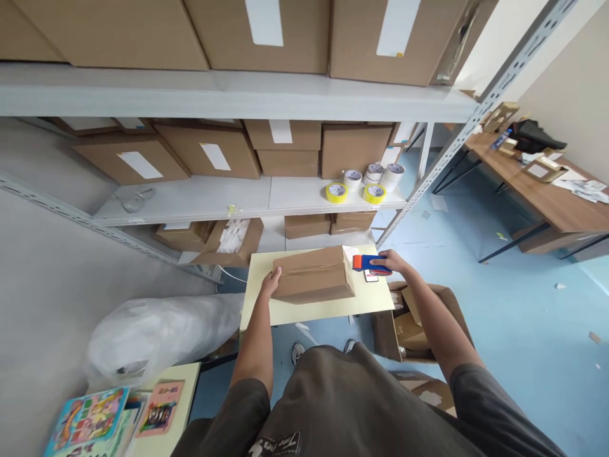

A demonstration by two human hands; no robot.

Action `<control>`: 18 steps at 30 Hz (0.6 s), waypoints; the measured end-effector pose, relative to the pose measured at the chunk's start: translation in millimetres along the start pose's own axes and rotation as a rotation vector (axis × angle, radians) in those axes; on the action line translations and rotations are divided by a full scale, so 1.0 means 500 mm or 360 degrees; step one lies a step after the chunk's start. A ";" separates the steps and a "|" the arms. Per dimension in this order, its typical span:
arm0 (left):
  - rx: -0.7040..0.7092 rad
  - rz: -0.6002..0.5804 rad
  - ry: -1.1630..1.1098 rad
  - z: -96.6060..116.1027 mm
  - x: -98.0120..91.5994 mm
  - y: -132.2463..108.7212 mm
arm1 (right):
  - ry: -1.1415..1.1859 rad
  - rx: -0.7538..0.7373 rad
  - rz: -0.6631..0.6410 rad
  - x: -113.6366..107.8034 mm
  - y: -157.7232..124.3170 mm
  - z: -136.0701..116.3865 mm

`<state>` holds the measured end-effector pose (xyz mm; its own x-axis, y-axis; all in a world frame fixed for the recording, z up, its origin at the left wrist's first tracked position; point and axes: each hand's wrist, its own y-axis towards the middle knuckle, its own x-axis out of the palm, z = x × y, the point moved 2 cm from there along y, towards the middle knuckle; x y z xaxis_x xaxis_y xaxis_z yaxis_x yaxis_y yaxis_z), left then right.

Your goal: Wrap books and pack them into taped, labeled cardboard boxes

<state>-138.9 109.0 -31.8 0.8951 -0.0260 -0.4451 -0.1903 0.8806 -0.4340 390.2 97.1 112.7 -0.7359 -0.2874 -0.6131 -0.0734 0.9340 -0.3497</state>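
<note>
A: Where's the cardboard box (309, 270)?
B: On the pale yellow table (295, 312), toward the far edge, in front of the shelf (295, 197). Lying flat.
A: Orientation?
B: Long axis runs left to right, roughly parallel to the shelf edge. 1 short end faces left, the other faces right. Top seam runs lengthwise, same direction.
A: Left hand (271, 282)?
B: At the box's left end, partly curled, fingertips by the top edge. Touching. Can't tell how tight (some of the fingers are hidden).
A: Right hand (390, 261)?
B: Closed around the handle end of the blue tape dispenser (368, 263). Dispenser's long axis is also left to right; its orange end points left, at the box's right end. Near it, with a small gap as far as I can see.
A: Anything near that hand?
B: Phone (371, 277) flat on the table, partly under the dispenser from this angle. White paper (351, 254) beside the box's right far corner.
A: Around the table?
B: 2 yellow tape rolls (336, 193) on the shelf, white tape rolls (353, 180) next to them. Open carton (384, 333) on the floor, right side, cardboard inside. Big plastic-wrapped roll (147, 330) to the left.
</note>
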 end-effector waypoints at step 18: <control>0.0347 0.0121 0.0012 0.038 -0.284 -0.073 | -0.0441 -0.0274 -0.0124 0.457 0.088 -0.590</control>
<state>-251.5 89.6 62.0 0.8783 0.0415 -0.4763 -0.1646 0.9615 -0.2199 20.0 134.9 166.2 -0.5140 -0.3843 -0.7668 -0.2523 0.9222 -0.2931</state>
